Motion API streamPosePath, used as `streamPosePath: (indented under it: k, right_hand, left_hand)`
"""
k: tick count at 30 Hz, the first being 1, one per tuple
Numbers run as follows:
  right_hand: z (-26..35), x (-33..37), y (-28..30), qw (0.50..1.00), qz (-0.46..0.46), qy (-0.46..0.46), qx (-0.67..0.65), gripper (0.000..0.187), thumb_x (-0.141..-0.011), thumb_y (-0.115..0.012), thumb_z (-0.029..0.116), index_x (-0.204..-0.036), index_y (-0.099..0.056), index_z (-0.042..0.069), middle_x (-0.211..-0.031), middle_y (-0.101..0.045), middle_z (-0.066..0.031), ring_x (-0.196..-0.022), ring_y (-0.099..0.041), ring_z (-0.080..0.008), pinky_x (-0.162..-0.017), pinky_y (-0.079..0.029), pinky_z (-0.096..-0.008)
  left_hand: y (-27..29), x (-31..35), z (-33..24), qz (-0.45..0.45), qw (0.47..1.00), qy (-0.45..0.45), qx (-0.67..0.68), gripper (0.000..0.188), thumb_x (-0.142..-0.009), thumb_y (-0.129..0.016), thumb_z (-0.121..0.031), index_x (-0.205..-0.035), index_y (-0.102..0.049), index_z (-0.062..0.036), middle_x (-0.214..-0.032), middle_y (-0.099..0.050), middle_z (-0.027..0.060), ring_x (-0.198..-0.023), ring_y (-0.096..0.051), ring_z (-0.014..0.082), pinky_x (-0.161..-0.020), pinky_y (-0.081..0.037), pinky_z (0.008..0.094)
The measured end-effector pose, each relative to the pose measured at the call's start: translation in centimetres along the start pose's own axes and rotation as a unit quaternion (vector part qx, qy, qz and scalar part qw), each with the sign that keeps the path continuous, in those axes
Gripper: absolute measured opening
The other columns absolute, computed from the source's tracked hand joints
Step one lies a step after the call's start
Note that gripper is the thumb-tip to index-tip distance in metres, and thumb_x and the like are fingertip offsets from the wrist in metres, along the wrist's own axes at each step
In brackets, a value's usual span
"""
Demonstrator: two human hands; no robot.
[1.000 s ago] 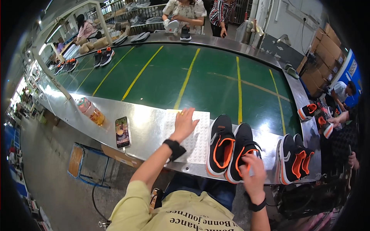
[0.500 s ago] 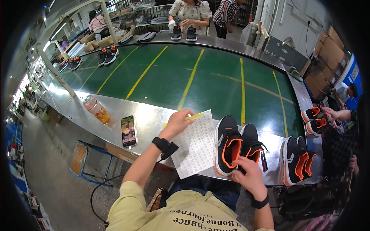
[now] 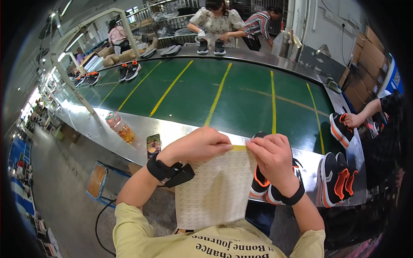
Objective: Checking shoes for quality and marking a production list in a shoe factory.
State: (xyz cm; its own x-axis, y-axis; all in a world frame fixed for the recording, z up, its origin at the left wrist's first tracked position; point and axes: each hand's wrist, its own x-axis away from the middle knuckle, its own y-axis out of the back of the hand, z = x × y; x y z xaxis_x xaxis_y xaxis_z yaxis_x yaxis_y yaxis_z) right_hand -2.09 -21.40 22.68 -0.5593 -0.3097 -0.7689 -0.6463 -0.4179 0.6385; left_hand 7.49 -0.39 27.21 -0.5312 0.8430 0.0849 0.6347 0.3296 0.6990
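A white sheet of small printed labels point(image 3: 213, 193) hangs upright in front of my body, with a yellow strip point(image 3: 239, 148) along its top edge. My left hand point(image 3: 200, 145) pinches that top edge. The fingertips of my right hand point(image 3: 272, 158) are closed at the sheet's upper right corner; whether a loose label is between them is too small to tell. Behind my right hand a pair of black sneakers point(image 3: 259, 182) with orange linings stands on the metal ledge, mostly covered by hand and wrist.
Another pair of black-and-orange sneakers point(image 3: 333, 180) stands to the right. At the far right a co-worker's hand point(image 3: 353, 120) holds a shoe point(image 3: 340, 131). A phone point(image 3: 153, 144) and a drink bottle point(image 3: 120, 127) lie left on the ledge. The green conveyor belt point(image 3: 185, 101) runs beyond.
The label sheet has been lifted off the ledge and drawn toward me. My right hand has left the sneakers and come to the sheet's top edge. The co-worker's shoe has tilted.
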Motion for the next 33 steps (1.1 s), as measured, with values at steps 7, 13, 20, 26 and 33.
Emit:
streamPosePath:
  k: [7, 13, 20, 26, 33]
  right_hand:
    - [1.5, 1.6, 0.7, 0.999, 0.001, 0.009, 0.031, 0.02, -0.069, -0.066, 0.005, -0.089, -0.067, 0.006, -0.086, -0.066, -0.0031, -0.078, -0.059, -0.0195, -0.076, -0.044, -0.0373]
    - [0.9, 3.7, 0.4, 1.0, 0.018, 0.008, 0.013, 0.019, -0.065, -0.069, 0.004, -0.084, -0.065, 0.008, -0.09, -0.065, -0.0033, -0.081, -0.06, -0.0213, -0.079, -0.043, -0.0376]
    - [-1.4, 5.0, 2.6, 0.753, -0.091, -0.521, -0.392, 0.014, -0.087, -0.06, 0.011, -0.095, -0.064, 0.0, -0.082, -0.06, 0.0013, -0.072, -0.054, -0.0055, -0.066, -0.044, -0.0206]
    - [-1.9, 9.9, 3.4, 0.691, 0.083, -0.626, -0.351, 0.014, -0.081, -0.068, 0.013, -0.087, -0.066, 0.001, -0.072, -0.066, -0.0015, -0.054, -0.056, -0.0055, -0.049, -0.044, -0.0183]
    - [-1.4, 8.8, 0.8, 0.836, 0.242, -0.481, -0.108, 0.009, -0.07, -0.065, 0.01, -0.07, -0.067, 0.002, -0.067, -0.065, -0.0129, -0.064, -0.064, -0.028, -0.06, -0.05, -0.0366]
  left_hand:
    - [-1.4, -0.4, 1.0, 0.024, 0.998, -0.024, 0.056, 0.028, -0.09, -0.054, -0.024, -0.093, -0.064, 0.0019, -0.073, -0.062, 0.0093, -0.069, -0.055, 0.0138, -0.065, -0.045, 0.0298]
    - [-2.9, -1.6, 1.4, 0.082, 0.99, 0.05, 0.101, 0.035, -0.087, -0.058, -0.03, -0.1, -0.065, 0.0022, -0.085, -0.066, 0.0111, -0.078, -0.058, 0.0159, -0.073, -0.047, 0.0297]
    - [-1.9, -4.9, 13.5, -0.151, 0.98, 0.118, -0.059, 0.03, -0.084, -0.06, -0.028, -0.09, -0.067, -0.0001, -0.081, -0.067, 0.0136, -0.074, -0.063, 0.0227, -0.069, -0.048, 0.0354]
    - [-4.4, -7.8, 23.0, -0.204, 0.937, 0.207, -0.192, 0.027, -0.085, -0.059, -0.031, -0.097, -0.067, -0.0086, -0.096, -0.065, 0.0131, -0.092, -0.06, 0.0344, -0.078, -0.047, 0.0402]
    - [-13.8, -8.0, 7.6, -0.141, 0.981, 0.086, 0.104, 0.079, -0.071, -0.073, -0.045, -0.13, -0.042, -0.0006, -0.118, -0.053, 0.0245, -0.11, -0.054, 0.0346, -0.091, -0.044, 0.0383]
